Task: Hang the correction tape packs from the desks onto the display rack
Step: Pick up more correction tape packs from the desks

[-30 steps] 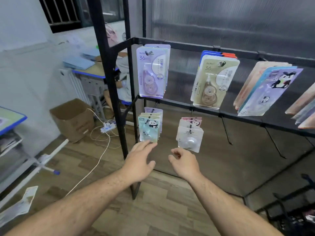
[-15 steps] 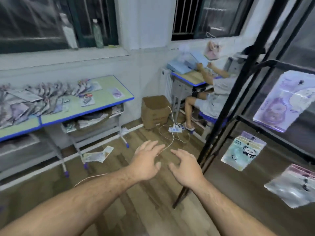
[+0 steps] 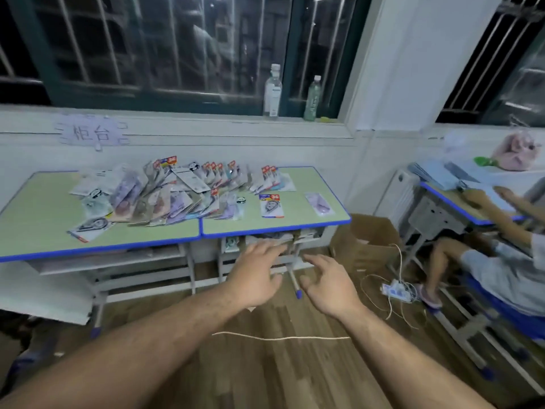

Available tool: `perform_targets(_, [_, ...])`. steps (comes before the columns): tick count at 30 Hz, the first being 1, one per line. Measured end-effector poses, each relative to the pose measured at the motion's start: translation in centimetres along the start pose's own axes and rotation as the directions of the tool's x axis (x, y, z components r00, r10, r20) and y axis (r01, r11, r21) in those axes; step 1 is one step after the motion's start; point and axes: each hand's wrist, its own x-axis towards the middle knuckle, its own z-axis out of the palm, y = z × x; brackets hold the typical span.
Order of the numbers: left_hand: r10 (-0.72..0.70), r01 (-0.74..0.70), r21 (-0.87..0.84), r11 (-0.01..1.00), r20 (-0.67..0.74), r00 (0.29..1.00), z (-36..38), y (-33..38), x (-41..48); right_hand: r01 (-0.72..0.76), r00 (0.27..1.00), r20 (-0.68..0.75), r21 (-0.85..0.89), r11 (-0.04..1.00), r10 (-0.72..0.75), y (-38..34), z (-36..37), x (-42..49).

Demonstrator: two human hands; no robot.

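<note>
- Now the view faces two green, blue-edged desks (image 3: pixel 35 219) pushed side by side under a window (image 3: pixel 177 48). A second ago it faced the black display rack, which is out of sight at this moment.
- Both hands are empty. The left hand (image 3: pixel 259 273) and the right hand (image 3: pixel 330 287) reach forward side by side, palms down, just below the front edge of the right surface (image 3: pixel 306 184). Neither touches anything.
- Each grip is apart: the fingers are spread and relaxed, a little more curved on the right hand, and they hold nothing.
- The correction tape packs (image 3: pixel 165 199) lie in a loose, overlapping heap across the seam where the two surfaces meet.
- A red-and-blue pack (image 3: pixel 272 205) lies alone on the right surface, and a lilac pack (image 3: pixel 319 203) lies near it, closer to the right edge.
- Compared with half a second ago, the surfaces are nearer and squarely ahead, so the turn away from the rack looks finished.
- As a judgement, one hanging is over and the next pick-up is starting. Many packs remain, so the task is far from done.
- The two lone packs probably lift most easily, being apart from the heap.
- To the right, a seated person (image 3: pixel 501 261) works at another desk, with a cardboard box (image 3: pixel 362 240) and a power strip (image 3: pixel 396 290) on the floor between.
</note>
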Motion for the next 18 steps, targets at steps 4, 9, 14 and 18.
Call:
perform_targets(4, [-0.107,0.104,-0.048,0.993,-0.045,0.993,-1.9,-5.2,1.9,0.065,0.994,0.086,0.005,0.998,-0.065,-3.6,2.4,5.9])
perform_targets(9, [-0.217,0.215,-0.056,0.975,-0.024,0.976,-2.2,-10.1,6.2,0.112,0.977,0.181,0.037,0.993,-0.116,-5.2,5.2,14.0])
perform_targets(14, [-0.310,0.306,-0.070,0.949,-0.052,0.949,-2.5,-14.0,13.6,0.119,0.958,0.253,0.084,0.989,-0.136,-5.0,6.0,23.5])
perform_targets(18, [-0.390,0.387,-0.103,0.916,-0.014,0.921,-3.4,-14.7,20.3,0.095,0.951,0.281,0.122,0.988,-0.126,-4.4,4.8,30.8])
